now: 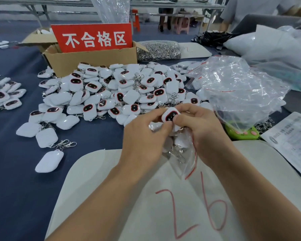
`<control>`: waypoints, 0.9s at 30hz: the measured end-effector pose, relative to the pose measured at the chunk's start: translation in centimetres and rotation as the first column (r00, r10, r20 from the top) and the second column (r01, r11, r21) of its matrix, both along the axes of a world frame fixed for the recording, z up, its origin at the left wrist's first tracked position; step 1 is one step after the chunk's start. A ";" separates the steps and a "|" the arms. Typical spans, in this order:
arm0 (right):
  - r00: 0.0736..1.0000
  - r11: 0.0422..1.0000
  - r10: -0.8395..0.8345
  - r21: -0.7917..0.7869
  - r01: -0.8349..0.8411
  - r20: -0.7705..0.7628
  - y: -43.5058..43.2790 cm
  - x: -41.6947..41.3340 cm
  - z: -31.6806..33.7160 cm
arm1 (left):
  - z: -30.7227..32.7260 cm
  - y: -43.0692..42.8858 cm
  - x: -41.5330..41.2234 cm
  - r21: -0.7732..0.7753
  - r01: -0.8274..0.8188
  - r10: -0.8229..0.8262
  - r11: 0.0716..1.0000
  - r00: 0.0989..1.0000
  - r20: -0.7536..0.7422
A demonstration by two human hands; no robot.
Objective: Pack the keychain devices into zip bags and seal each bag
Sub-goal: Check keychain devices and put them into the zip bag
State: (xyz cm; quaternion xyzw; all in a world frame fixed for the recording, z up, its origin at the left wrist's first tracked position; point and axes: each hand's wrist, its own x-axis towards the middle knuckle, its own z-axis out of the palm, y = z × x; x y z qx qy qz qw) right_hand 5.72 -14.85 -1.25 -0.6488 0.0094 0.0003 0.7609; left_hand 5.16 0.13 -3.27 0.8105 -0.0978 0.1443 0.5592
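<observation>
One device [169,116] is pinched between both grips above the near middle of the desk [16,180], just over the far edge of the white mat [94,188]. The left grip [144,138] holds its near side with the fingertips. The right grip [204,129] closes on the other side with thumb and curled fingers. The bag [183,154] hangs bunched beneath them, its red zip line trailing down by the right palm. White shapes and metal clasps show through the film, so it looks partly filled already. The mouth is crumpled, not spread, so the device may well catch on the lip or slide down outside the film. A clasp could lodge in the zip track and stop the seal; the fingers hide whether this device's clasp hangs free. With both grips on the device, little seems to steady the bag, and its load might tip out onto the mat. The pile [120,89] lies just beyond, toward the far edge, so a dropped device would likely be lost among the unpacked ones.
</observation>
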 end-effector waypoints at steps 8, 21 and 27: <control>0.997 0.986 0.047 -0.165 -0.037 0.053 0.1 0.0 -0.1 | 0.4 0.5 0.9 -0.309 -0.007 -0.010 0.951 0.998 -0.055; 0.998 0.992 0.042 -0.125 -0.035 0.048 0.3 -0.6 0.2 | 0.4 0.4 0.9 -0.321 0.060 -0.098 0.945 0.990 -0.103; 0.995 0.992 0.032 -0.122 -0.021 0.089 0.6 -0.5 -0.3 | 0.3 0.5 1.1 -0.306 0.071 -0.100 0.949 0.992 -0.079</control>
